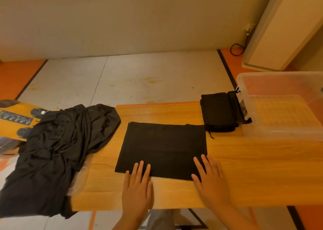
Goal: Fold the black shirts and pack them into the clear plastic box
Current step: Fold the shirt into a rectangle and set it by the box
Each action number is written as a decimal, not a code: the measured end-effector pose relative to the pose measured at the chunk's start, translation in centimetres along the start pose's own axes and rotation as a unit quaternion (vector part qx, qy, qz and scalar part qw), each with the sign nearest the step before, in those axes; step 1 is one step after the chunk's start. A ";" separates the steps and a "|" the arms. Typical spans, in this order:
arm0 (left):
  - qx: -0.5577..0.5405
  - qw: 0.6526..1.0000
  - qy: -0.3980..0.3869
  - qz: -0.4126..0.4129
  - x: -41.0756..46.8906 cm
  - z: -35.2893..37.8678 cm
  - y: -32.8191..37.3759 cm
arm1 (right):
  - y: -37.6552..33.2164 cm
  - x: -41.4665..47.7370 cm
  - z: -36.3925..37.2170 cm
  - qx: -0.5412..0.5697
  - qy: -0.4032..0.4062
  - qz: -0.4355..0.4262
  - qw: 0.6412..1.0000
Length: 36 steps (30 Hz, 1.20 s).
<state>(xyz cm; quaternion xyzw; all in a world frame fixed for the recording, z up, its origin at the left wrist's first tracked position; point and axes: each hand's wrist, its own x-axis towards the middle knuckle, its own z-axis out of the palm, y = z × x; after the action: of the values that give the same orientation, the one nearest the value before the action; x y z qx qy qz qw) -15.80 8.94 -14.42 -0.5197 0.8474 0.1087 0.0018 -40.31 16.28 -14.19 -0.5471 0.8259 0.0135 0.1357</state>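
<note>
A black shirt folded into a flat rectangle lies in the middle of the wooden table. My left hand lies flat with straight fingers on the shirt's near edge. My right hand presses flat on its near right corner. A stack of folded black shirts sits at the back right, touching the clear plastic box. The box stands on the table's right end, and no shirt shows inside it. A heap of unfolded black shirts covers the table's left end and hangs over its edge.
An orange board with black fittings sticks out under the heap at far left. A black clip sits on the box's left wall. A pale lid or panel leans against the wall behind. Grey and orange floor surrounds the table.
</note>
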 end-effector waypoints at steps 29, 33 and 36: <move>0.059 0.985 -0.028 0.158 6.7 0.0 -1.5 | -4.6 -0.3 0.8 0.017 -0.011 -0.096 0.995; -0.041 0.979 -0.029 0.195 3.8 -1.1 -0.3 | -4.4 -1.0 0.1 -0.017 0.008 -0.227 0.974; -0.060 0.972 -0.047 0.222 -0.3 0.2 0.1 | -3.6 -1.5 0.5 -0.017 -0.018 -0.249 0.968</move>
<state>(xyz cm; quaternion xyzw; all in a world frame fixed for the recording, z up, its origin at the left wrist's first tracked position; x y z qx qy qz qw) -15.77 9.32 -14.59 -0.3125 0.9323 0.1816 -0.0142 -36.41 16.24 -13.84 -0.7377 0.6603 0.0026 0.1404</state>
